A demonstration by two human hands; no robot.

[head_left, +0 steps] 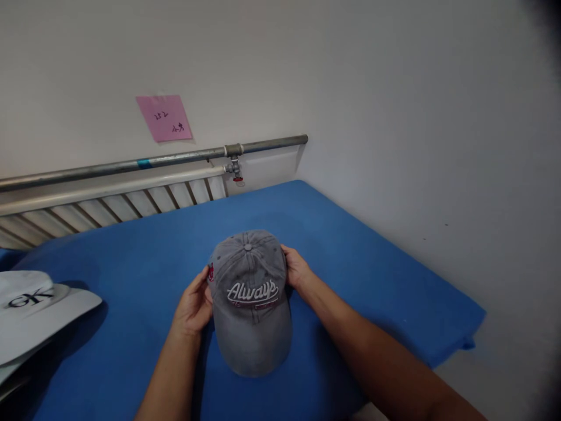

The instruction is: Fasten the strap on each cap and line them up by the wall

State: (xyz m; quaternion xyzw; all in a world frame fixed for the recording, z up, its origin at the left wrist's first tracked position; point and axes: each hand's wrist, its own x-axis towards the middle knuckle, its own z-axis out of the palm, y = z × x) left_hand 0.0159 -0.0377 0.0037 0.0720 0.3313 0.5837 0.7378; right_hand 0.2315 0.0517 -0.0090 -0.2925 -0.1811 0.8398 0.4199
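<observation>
Over blue cover [372, 280] beside radiator [139, 200], cap [250, 307]

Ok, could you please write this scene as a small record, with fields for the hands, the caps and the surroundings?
Held item: gray cap, "Always" on its front, brim toward the person
Left hand: holds the cap's left side
Right hand: holds the cap's right side
Other cap: white cap with dark lettering, at the left, partly out of view
Surface: blue surface
Wall: pink note, above a metal pipe and a white radiator
</observation>
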